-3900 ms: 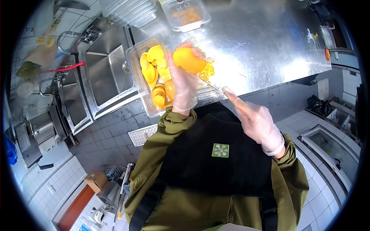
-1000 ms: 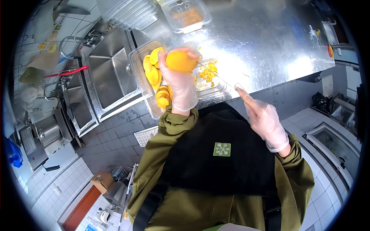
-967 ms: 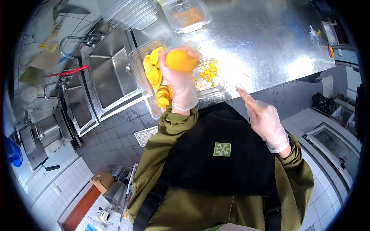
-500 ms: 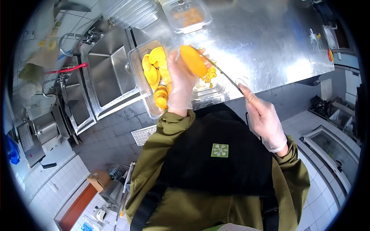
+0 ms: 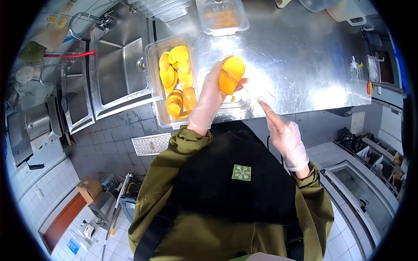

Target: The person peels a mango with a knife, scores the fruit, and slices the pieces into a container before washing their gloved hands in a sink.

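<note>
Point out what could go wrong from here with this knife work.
The knife lies across the mango, which the left hand cups in the air, so a slip by the right hand could cut the glove or fingers. The mango's peeled surface may be slick and could slide from the grip. Loose pieces might miss the small clear container below and land on the steel counter.

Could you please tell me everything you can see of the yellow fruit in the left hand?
The yellow fruit is oblong and orange-yellow, and looks peeled and moist. The left hand, in a clear glove, holds it in the air over a small clear tray. The thin blade of the knife in the right hand crosses its face; how deep it cuts cannot be told.
</note>
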The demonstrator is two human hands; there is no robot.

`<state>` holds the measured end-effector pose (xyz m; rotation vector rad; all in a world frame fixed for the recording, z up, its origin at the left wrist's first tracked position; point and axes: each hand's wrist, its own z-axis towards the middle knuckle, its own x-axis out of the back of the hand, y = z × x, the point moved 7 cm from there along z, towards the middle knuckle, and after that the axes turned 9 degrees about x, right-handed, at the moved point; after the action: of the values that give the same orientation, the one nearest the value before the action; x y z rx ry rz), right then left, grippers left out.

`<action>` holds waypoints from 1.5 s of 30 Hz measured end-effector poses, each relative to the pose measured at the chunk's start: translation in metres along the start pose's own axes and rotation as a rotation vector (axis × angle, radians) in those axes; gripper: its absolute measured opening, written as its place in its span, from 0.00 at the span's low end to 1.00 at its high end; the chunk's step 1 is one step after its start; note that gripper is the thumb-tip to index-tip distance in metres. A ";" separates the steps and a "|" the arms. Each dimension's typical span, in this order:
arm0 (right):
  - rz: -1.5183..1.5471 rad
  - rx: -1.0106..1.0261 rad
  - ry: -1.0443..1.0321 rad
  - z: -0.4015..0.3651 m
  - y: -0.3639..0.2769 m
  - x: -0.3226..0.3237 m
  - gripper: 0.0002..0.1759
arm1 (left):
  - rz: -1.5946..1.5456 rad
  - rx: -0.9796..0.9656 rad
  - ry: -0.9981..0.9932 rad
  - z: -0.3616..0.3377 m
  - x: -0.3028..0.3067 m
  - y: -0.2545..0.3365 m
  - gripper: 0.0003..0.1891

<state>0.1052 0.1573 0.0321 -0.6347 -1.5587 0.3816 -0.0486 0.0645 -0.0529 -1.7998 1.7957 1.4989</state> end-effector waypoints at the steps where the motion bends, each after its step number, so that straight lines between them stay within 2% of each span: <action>1: -0.009 0.002 -0.005 0.000 0.000 0.000 0.28 | 0.026 0.002 0.011 -0.002 -0.002 0.000 0.23; 10: -0.139 0.034 0.007 -0.007 0.006 -0.008 0.30 | 0.034 -0.058 0.049 -0.007 0.001 -0.005 0.24; 13: -0.120 0.027 -0.004 -0.008 0.015 -0.014 0.30 | -0.002 -0.035 0.133 -0.008 0.006 -0.010 0.23; 19: -0.010 0.033 -0.023 -0.010 0.015 -0.016 0.28 | -0.149 0.088 0.043 0.001 0.013 -0.017 0.22; 26: 0.059 -0.010 -0.054 -0.002 0.005 -0.006 0.26 | -0.165 0.053 0.097 -0.006 0.010 -0.004 0.21; 31: 0.012 0.045 0.012 0.001 0.018 -0.020 0.25 | -0.169 -0.006 0.105 0.001 0.016 -0.012 0.19; 35: 0.056 0.053 0.042 0.000 0.026 -0.028 0.25 | -0.160 0.028 0.076 -0.002 0.016 -0.015 0.19; 38: 0.006 0.030 -0.030 0.000 0.020 -0.024 0.24 | -0.175 0.070 0.057 0.006 0.026 -0.020 0.20; 41: 0.062 0.059 0.085 -0.001 0.009 -0.010 0.27 | -0.183 0.082 0.037 0.006 0.028 -0.021 0.21; 45: 0.106 0.044 0.075 0.003 0.010 -0.012 0.24 | -0.149 0.100 0.029 0.001 0.018 -0.019 0.22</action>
<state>0.1035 0.1590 0.0164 -0.6917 -1.4447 0.4657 -0.0381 0.0585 -0.0764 -1.8702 1.6761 1.3116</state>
